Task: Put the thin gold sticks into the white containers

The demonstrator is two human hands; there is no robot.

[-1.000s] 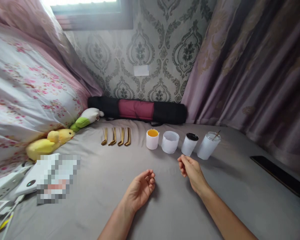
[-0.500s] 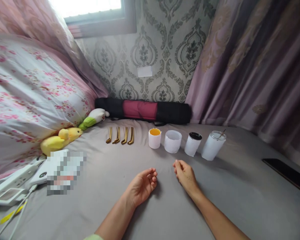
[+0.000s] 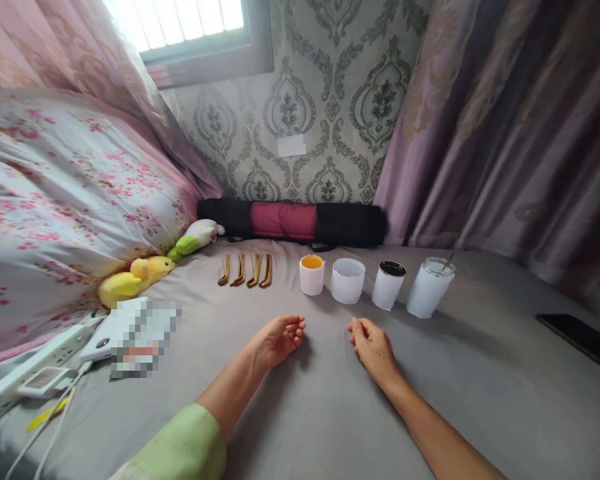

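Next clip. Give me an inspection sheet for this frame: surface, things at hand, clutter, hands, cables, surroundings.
Surface: grey sheet, lightly creased.
Things at hand: a row of orange-filled cup, translucent cup, black-topped cup and lidded cup; gold bent straws to their left.
Clutter: yellow plush, green-white plush, dark flat slab far right.
Hands: left hand and right hand rest on the sheet, loosely curled, holding nothing.
Cables: power strip with white cables, left edge.
Surroundings: floral quilt, rolled bag, patterned wallpaper, curtain.
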